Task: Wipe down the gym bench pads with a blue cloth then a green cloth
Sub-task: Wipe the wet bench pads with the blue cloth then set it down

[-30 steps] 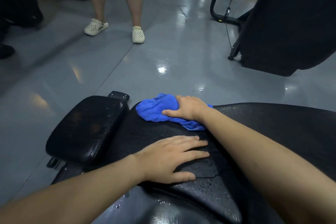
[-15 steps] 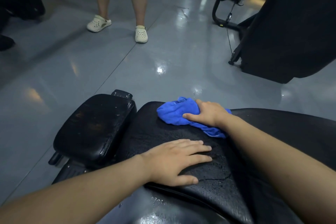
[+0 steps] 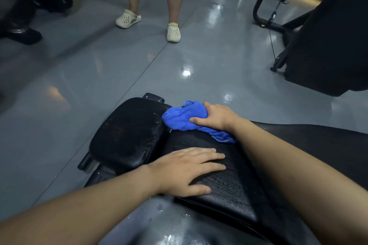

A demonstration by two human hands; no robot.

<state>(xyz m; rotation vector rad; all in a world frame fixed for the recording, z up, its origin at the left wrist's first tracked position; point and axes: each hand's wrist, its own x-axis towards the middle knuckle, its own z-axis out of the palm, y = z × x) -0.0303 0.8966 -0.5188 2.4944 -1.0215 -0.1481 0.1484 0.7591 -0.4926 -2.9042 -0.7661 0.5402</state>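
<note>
A: Comparing with a second ago: right hand, fingers curled over the blue cloth, swept right and is back at the long pad's far left corner, beside the small pad.

B: Left hand?

A: Flat, bracing the pad, unmoved. Blue pass ongoing; no green cloth visible.

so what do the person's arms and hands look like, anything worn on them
Both forearms are bare as far as the view shows: no sleeves reach into the picture. The left hand and the right hand wear no gloves, and no rings, watch or wristbands show.
</note>
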